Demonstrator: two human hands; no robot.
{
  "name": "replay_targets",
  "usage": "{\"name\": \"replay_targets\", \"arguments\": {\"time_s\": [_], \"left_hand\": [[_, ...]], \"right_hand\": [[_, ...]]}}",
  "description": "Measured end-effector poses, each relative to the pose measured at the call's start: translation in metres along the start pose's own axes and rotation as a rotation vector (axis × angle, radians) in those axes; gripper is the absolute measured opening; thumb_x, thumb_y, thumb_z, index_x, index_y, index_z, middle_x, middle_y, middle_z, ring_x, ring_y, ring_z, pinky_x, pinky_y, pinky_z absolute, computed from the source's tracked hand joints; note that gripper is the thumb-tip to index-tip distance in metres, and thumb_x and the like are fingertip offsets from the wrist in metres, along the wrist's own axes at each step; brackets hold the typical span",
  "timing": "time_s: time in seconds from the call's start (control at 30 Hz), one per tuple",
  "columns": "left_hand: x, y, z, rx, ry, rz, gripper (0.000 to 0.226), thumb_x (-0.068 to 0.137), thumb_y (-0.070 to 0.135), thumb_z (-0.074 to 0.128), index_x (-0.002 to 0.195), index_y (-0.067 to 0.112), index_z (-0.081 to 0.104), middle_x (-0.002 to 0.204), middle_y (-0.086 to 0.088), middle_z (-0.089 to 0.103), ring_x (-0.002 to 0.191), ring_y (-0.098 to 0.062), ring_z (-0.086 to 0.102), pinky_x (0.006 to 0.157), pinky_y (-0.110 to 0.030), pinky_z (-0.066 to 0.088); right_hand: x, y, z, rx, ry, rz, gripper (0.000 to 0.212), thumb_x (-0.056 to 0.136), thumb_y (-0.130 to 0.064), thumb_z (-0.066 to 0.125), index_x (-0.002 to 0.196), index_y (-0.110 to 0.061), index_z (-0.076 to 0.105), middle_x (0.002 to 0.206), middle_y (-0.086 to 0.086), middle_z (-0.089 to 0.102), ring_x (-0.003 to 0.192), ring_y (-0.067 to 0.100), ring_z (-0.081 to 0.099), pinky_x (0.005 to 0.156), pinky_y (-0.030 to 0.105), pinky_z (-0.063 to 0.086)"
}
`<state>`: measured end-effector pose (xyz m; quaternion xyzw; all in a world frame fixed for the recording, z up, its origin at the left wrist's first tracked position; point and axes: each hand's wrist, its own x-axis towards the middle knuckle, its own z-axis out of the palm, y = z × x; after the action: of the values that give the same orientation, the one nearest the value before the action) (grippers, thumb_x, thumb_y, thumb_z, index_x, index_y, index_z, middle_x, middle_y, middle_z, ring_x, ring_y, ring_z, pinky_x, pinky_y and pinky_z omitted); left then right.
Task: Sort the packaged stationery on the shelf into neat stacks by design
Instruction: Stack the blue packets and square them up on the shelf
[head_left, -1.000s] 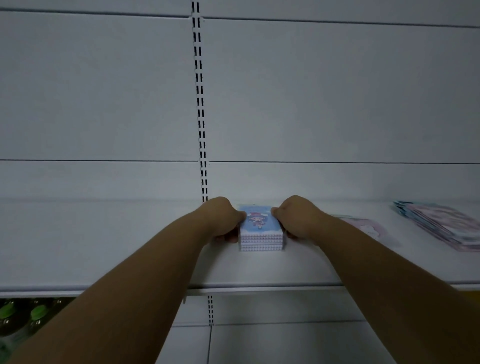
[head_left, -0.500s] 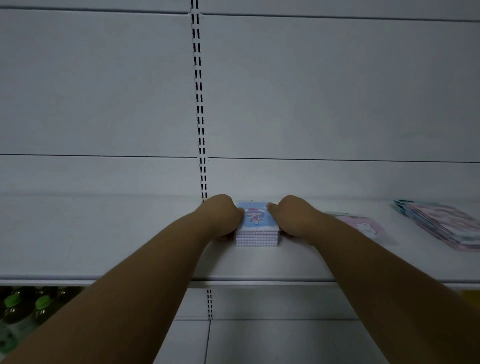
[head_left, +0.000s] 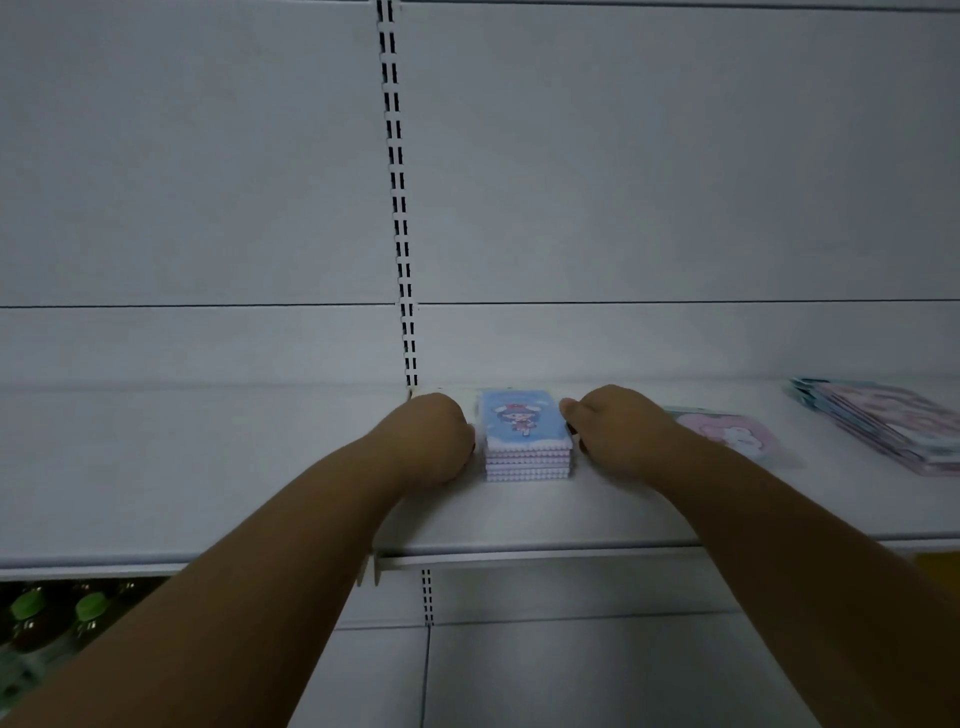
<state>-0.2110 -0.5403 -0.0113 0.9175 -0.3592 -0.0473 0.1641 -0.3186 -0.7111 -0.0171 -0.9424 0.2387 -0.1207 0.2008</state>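
Both hands on the white shelf (head_left: 208, 467), one on each side of a small stack of spiral notebooks (head_left: 527, 441) with a blue cartoon-girl cover on top. Stack sits mid-shelf, near the back panel, just right of the slotted upright (head_left: 397, 208). Left hand (head_left: 434, 441) curled, pressed against the stack's left edge; right hand (head_left: 610, 434) curled at the right edge, thumb near the top cover. Fingers hidden behind knuckles, so cannot tell if either actually grips the stack or just presses it. Pink packaged item (head_left: 727, 434) lies flat just right of the right hand. Fanned pile of pink/blue packs (head_left: 883, 426) at far right (messy). Green-capped bottles (head_left: 57, 613) on the lower shelf, bottom left.
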Motion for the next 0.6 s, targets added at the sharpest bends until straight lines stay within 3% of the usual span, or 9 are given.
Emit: {"name": "replay_targets", "arguments": {"time_s": [0.1,0.2,0.33,0.43,0.6], "left_hand": [[-0.011,-0.006,0.003,0.024,0.023,0.028,0.023,0.093,0.023,0.051,0.098,0.011,0.071,0.097,-0.005,0.07,0.087,-0.019,0.063,0.072,-0.027,0.05],[-0.024,-0.006,0.007,0.035,0.068,0.102,0.02,0.089,0.034,0.056,0.097,0.019,0.066,0.093,0.002,0.066,0.085,-0.015,0.06,0.071,-0.028,0.051],[-0.027,-0.008,0.015,0.012,0.212,0.153,0.028,0.088,0.053,0.057,0.094,0.025,0.058,0.087,0.007,0.061,0.079,-0.01,0.053,0.061,-0.024,0.039],[-0.027,-0.009,0.021,-0.003,0.282,0.165,0.024,0.092,0.047,0.055,0.089,0.023,0.058,0.085,0.006,0.061,0.077,-0.011,0.054,0.06,-0.025,0.038],[-0.028,-0.011,0.026,-0.048,0.345,0.151,0.021,0.091,0.043,0.058,0.084,0.023,0.059,0.078,0.009,0.058,0.074,-0.009,0.053,0.06,-0.024,0.04]], "right_hand": [[-0.015,0.003,0.005,-0.066,0.035,-0.089,0.047,0.102,-0.04,0.027,0.071,-0.016,0.052,0.069,-0.002,0.048,0.072,0.017,0.05,0.071,0.029,0.035],[-0.028,0.004,0.007,-0.048,0.042,-0.16,0.043,0.101,-0.041,0.028,0.066,-0.024,0.047,0.069,-0.005,0.048,0.068,0.008,0.047,0.065,0.027,0.035],[-0.035,0.013,0.009,0.007,0.172,-0.245,0.022,0.093,-0.042,0.051,0.082,-0.024,0.057,0.073,-0.006,0.054,0.067,0.007,0.046,0.057,0.02,0.031],[-0.034,0.014,0.012,0.017,0.199,-0.276,0.013,0.09,-0.037,0.059,0.088,-0.024,0.059,0.072,-0.011,0.052,0.065,0.002,0.045,0.056,0.015,0.029],[-0.035,0.019,0.016,0.036,0.244,-0.269,0.018,0.087,-0.037,0.063,0.079,-0.021,0.06,0.067,-0.009,0.052,0.062,0.003,0.045,0.054,0.015,0.028]]}}
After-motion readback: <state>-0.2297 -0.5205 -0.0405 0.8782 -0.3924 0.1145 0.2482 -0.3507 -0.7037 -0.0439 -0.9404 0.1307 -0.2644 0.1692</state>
